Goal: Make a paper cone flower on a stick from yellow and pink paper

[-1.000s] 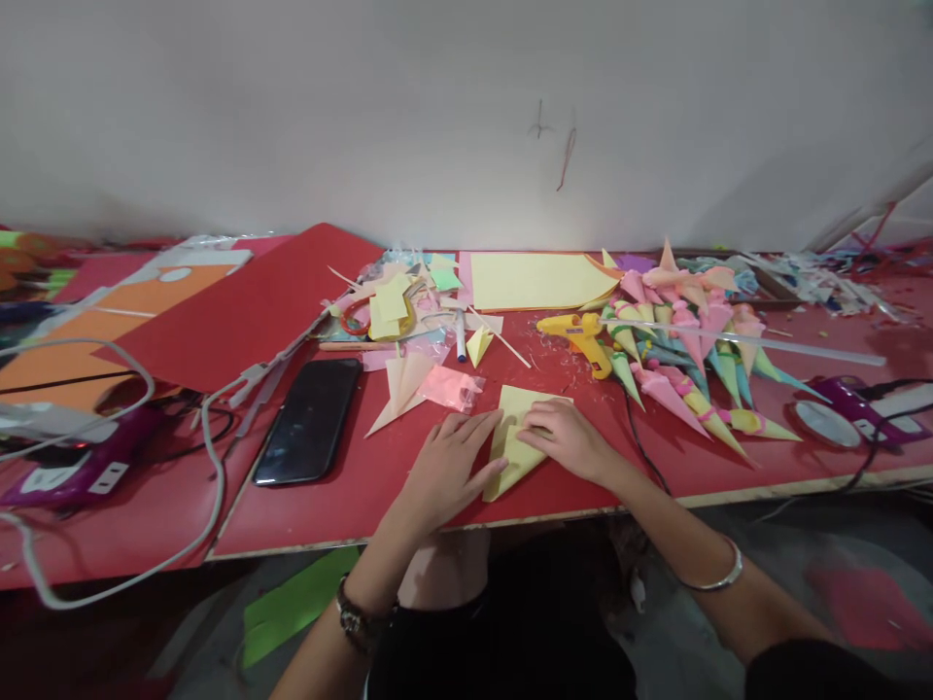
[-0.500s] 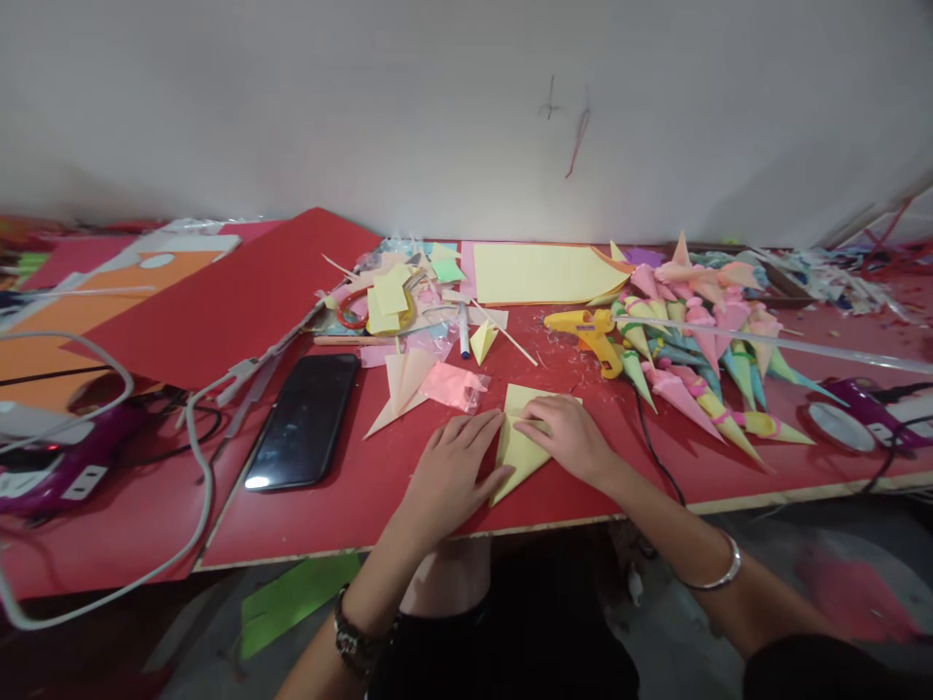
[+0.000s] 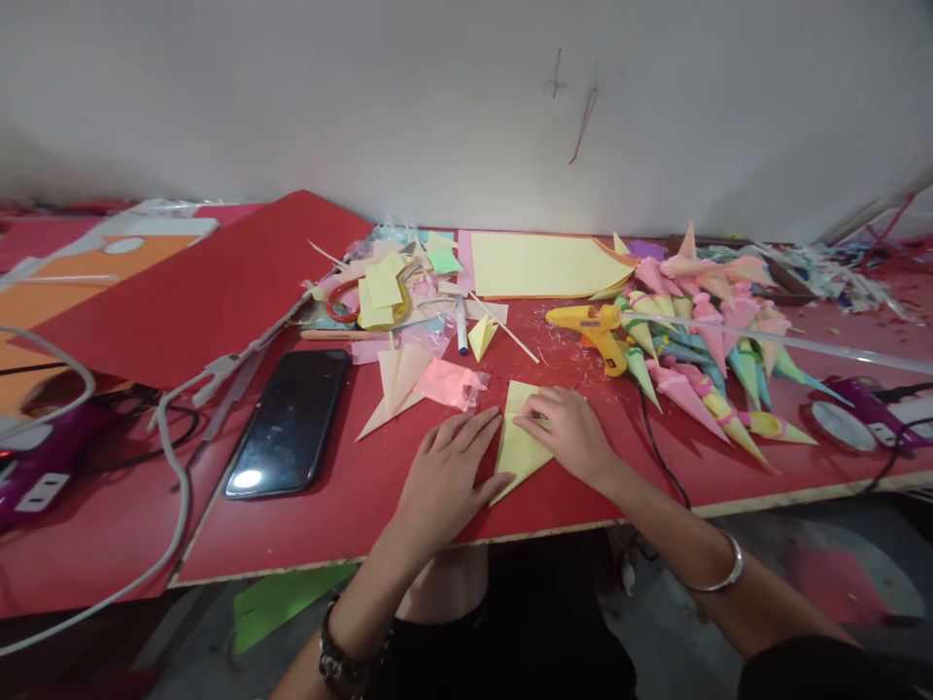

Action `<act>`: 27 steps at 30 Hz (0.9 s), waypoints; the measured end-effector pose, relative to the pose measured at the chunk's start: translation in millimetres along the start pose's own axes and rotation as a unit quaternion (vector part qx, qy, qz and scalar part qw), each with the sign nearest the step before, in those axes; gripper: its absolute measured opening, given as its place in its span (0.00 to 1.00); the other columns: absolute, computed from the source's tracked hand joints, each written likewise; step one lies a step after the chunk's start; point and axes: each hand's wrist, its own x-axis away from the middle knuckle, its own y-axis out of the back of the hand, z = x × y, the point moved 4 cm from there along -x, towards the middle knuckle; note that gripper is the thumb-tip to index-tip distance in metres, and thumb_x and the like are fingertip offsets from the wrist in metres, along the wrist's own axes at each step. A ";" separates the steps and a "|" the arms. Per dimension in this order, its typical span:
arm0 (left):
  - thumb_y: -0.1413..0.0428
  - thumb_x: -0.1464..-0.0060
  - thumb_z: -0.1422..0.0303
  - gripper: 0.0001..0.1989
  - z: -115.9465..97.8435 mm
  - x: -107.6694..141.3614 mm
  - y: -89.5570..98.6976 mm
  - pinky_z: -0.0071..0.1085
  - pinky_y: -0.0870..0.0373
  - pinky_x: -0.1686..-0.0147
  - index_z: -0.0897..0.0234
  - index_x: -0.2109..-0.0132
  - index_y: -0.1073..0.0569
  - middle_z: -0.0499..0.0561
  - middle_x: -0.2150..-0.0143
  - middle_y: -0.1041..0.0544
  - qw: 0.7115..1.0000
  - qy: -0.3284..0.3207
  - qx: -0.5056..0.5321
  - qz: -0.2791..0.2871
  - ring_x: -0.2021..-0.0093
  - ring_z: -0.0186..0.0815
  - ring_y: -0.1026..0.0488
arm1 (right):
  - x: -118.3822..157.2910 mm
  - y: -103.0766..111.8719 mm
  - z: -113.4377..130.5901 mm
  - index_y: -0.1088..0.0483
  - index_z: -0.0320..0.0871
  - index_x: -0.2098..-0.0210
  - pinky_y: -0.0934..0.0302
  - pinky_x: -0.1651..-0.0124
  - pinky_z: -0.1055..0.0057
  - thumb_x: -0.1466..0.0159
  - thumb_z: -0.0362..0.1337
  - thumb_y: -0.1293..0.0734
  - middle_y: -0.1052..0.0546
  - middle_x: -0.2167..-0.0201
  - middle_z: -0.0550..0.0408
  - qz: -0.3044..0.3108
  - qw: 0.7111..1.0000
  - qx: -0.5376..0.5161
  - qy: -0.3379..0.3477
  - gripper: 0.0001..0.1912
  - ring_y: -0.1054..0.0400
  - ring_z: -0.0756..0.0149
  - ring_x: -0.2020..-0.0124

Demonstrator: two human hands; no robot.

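Note:
A folded pale yellow paper (image 3: 519, 449) lies near the front edge of the red table, its narrow point toward me. My left hand (image 3: 448, 472) rests flat at its left side, fingers stretched out and thumb touching the lower left edge. On the paper's upper right part, my right hand (image 3: 569, 433) has its fingers bent and pinched at the paper's surface. A pink packet (image 3: 448, 383) and a folded peach paper piece (image 3: 397, 384) lie beyond my left hand. A small folded yellow piece (image 3: 482, 337) is farther back.
To the left are a black phone (image 3: 290, 423), a large red sheet (image 3: 211, 287) and a white cable (image 3: 179, 467). A yellow glue gun (image 3: 599, 332) and a pile of paper cones (image 3: 707, 335) lie right. Yellow sheets (image 3: 543, 264) are by the wall.
The view has shifted slightly, moving the phone and red sheet left in the picture. My right fingers have shifted a little on the paper; my left hand stays beside it.

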 end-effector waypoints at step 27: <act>0.53 0.51 0.49 0.32 5.4 4.1 0.5 0.40 0.45 0.47 0.55 0.41 0.47 0.46 0.40 0.43 0.999 -0.021 0.025 0.025 0.44 0.43 0.46 | 0.0 0.7 3.2 0.38 0.42 0.78 0.54 0.69 0.71 0.39 0.41 0.41 0.32 0.77 0.58 -0.013 0.999 0.049 -0.018 0.14 0.40 0.70 0.75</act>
